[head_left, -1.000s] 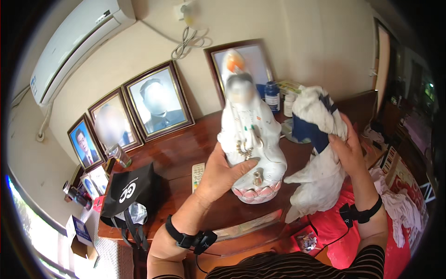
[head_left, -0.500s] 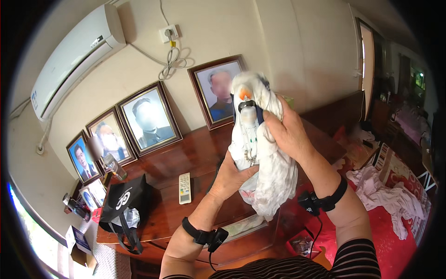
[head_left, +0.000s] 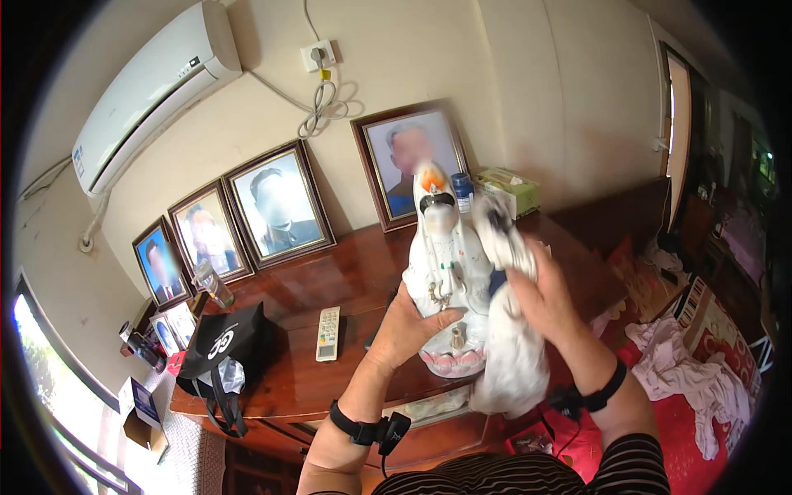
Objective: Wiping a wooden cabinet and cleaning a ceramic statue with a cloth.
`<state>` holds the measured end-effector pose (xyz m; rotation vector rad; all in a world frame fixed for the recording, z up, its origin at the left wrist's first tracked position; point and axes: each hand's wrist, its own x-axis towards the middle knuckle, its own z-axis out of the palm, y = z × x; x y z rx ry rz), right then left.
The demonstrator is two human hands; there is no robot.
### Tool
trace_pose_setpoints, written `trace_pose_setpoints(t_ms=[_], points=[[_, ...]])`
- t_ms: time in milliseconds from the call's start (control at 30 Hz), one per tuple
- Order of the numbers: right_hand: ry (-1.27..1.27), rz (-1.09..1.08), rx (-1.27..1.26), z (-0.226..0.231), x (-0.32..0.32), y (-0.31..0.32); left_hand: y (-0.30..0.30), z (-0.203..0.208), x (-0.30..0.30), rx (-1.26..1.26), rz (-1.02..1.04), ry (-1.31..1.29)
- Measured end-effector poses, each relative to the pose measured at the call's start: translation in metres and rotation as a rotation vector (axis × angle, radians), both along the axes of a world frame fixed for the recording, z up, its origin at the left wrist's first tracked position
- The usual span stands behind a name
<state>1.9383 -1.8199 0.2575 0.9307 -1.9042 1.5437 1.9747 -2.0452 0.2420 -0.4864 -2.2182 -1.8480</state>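
A white porcelain figurine (head_left: 442, 264) of a robed figure, with an orange mark on its hood and a pink petalled base, is held upright over the cabinet. Wrapped round its left side, my left hand (head_left: 411, 328) has its thumb across the front. My right hand (head_left: 540, 293) grips a bunched white cloth (head_left: 513, 355) with dark patches, beside the figurine's right side. The cloth hangs down past the base, and its upper end is smeared by motion.
Several framed portraits (head_left: 276, 204) lean on the wall behind the dark red wooden cabinet (head_left: 285, 355). On its top are a remote control (head_left: 328, 334), a black bag (head_left: 223, 351), a glass jar (head_left: 213, 285), a blue bottle (head_left: 462, 192) and a tissue box (head_left: 509, 191).
The cloth has come off the figurine's head and front, moving right and down with my right hand. The figurine's hood and body are now uncovered; my left hand keeps its hold.
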Motion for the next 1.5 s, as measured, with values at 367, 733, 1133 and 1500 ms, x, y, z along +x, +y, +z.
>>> trace_pose_setpoints(t_ms=[367,733,1133,1500], points=[[0.6,-0.062,0.513,0.164,-0.002,-0.064,-0.007,0.001,-0.003,-0.046,-0.029,-0.005],[-0.437,0.68,0.035,0.148,-0.031,-0.055,-0.006,-0.009,-0.007,-0.123,0.031,0.098],[-0.523,0.435,-0.123,-0.004,-0.041,-0.006,-0.004,-0.003,0.004,-0.113,0.045,0.05],[-0.178,-0.099,0.214,-0.088,0.022,0.019,0.0,-0.007,0.002,-0.049,0.028,0.099]])
